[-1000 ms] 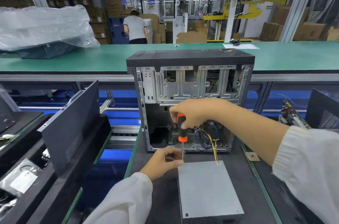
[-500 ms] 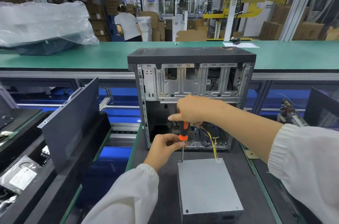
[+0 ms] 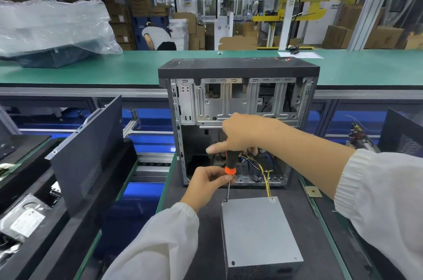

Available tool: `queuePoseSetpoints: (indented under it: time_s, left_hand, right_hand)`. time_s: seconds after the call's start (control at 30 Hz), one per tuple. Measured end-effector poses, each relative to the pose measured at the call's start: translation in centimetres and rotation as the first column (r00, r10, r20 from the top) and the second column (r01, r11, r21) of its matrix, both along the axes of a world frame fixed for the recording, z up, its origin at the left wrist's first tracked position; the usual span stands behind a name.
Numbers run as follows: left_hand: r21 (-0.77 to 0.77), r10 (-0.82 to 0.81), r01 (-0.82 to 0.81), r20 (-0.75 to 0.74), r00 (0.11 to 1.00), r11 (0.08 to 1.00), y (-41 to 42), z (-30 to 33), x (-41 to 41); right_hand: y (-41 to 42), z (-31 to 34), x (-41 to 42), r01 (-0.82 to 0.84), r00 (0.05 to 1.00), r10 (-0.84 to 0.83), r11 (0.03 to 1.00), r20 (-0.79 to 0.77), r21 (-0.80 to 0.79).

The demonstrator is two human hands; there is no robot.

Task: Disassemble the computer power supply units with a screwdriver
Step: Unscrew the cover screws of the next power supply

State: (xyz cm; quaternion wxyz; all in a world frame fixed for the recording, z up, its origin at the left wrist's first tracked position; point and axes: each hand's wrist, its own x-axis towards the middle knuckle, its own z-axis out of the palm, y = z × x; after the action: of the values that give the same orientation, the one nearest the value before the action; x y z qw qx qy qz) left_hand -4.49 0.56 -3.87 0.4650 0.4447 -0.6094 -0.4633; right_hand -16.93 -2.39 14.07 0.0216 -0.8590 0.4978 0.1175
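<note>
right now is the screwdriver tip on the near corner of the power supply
No, the screwdriver tip meets the far left corner of the power supply.

Right hand (image 3: 240, 135): wrapped over the top of the screwdriver (image 3: 229, 166), index finger pointing left.
Left hand (image 3: 207, 182): fingers (image 3: 225, 179) pinching the orange collar.
Screwdriver: upright, tip down at the far left corner of the power supply (image 3: 258, 236).
Power supply: grey box flat on the dark counter (image 3: 206, 245), yellow wires (image 3: 265, 179) running into the open computer case (image 3: 238, 87) behind.
Left side: black panel (image 3: 87, 156) leaning.

Head-worn view, forward and downward
</note>
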Motion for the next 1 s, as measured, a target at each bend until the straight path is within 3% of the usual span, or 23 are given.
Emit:
queuePoseSetpoints:
  time_s: [0.17,0.33,0.4,0.5,0.6,0.73,0.83,1.0]
  left_hand:
    - [0.005,0.027,-0.027,-0.001,1.000,1.000,-0.1,-0.2,-0.2]
    - [0.033,-0.038,0.039,-0.029,0.999,0.999,0.1,-0.3,0.0]
    - [0.025,-0.003,0.003,-0.020,1.000,1.000,0.0,-0.4,0.0]
    - [-0.006,0.047,-0.047,0.005,0.999,0.999,-0.3,-0.4,0.0]
    - [-0.003,0.074,-0.074,0.015,0.997,0.997,-0.4,-0.7,0.0]
    - [0.028,-0.017,0.011,0.216,0.976,1.000,-0.5,-2.1,0.5]
    - [0.028,-0.081,0.077,0.447,0.891,0.997,-0.1,-3.5,0.9]
    - [-0.031,0.013,0.003,0.481,0.876,1.000,0.4,-3.8,0.5]
  right_hand:
    - [-0.4,-0.6,0.5,-0.094,0.989,0.101,0.994,-0.109,0.064]
    - [-0.2,0.5,0.5,-0.250,0.957,0.275,0.943,-0.088,0.218]
    - [-0.2,0.3,0.5,-0.204,0.977,0.212,0.954,-0.016,0.218]
    - [0.1,-0.1,0.5,0.005,0.998,-0.014,0.987,0.059,0.160]
    - [-0.2,-0.8,0.5,0.044,0.996,-0.053,0.992,0.067,0.121]
    - [-0.4,0.0,0.4,-0.080,0.994,0.061,0.968,0.086,0.238]
    - [-0.4,0.3,0.3,-0.176,0.984,0.166,0.953,0.059,0.246]
    - [-0.2,0.1,0.0,-0.224,0.974,0.212,0.948,0.079,0.224]
